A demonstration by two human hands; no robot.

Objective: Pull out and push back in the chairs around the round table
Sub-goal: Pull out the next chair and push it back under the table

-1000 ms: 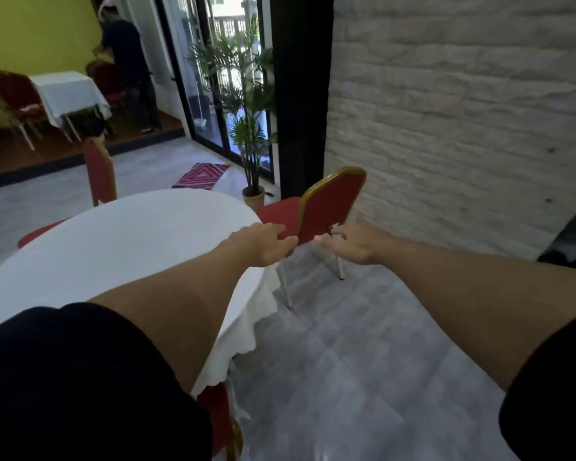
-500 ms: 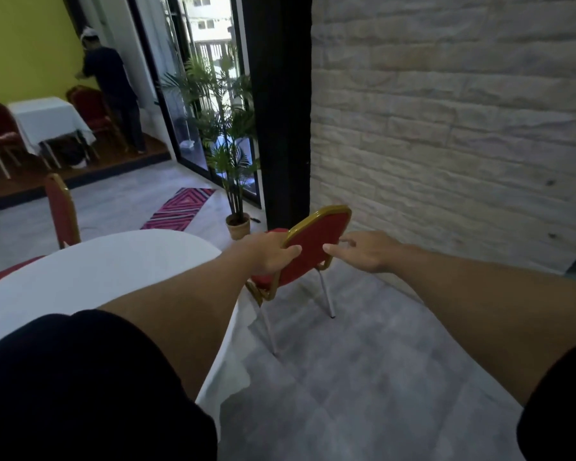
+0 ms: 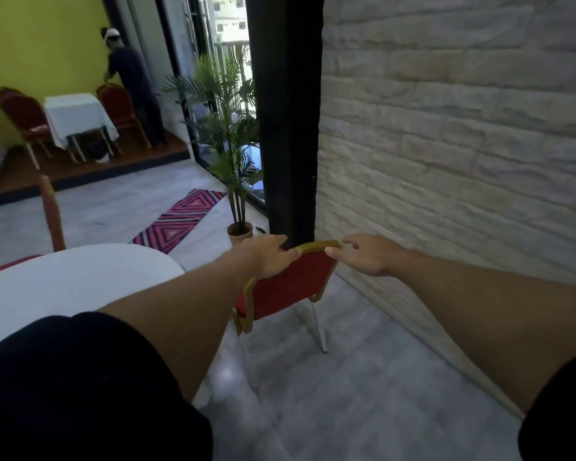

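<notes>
1. The left hand point(image 3: 269, 257) is in the middle of the frame; it is closed around the top rail of the red chair point(image 3: 288, 287), with the thumb on the near side of the backrest and the fingers over the far side.
2. The right hand point(image 3: 368, 254) is just to the right of it; the thumb presses the near face of the rail and the fingers curl over the top, so this hand grips the same chair.
3. The chair has a gold frame and stands on the grey floor point(image 3: 346, 404), between the round table point(image 3: 74, 281) at the left and the stone wall point(image 3: 446, 144) at the right.
4. The table carries a white cloth and fills the lower left of the frame; the chair is close beside its edge.
5. A second red chair point(image 3: 52, 217) stands at the far side of the table, at the left.
6. Behind the held chair are a black pillar point(image 3: 286, 128) and a potted palm point(image 3: 230, 154).
7. In the upper left, another person point(image 3: 130, 84) stands beside a small table point(image 3: 77, 118).
</notes>
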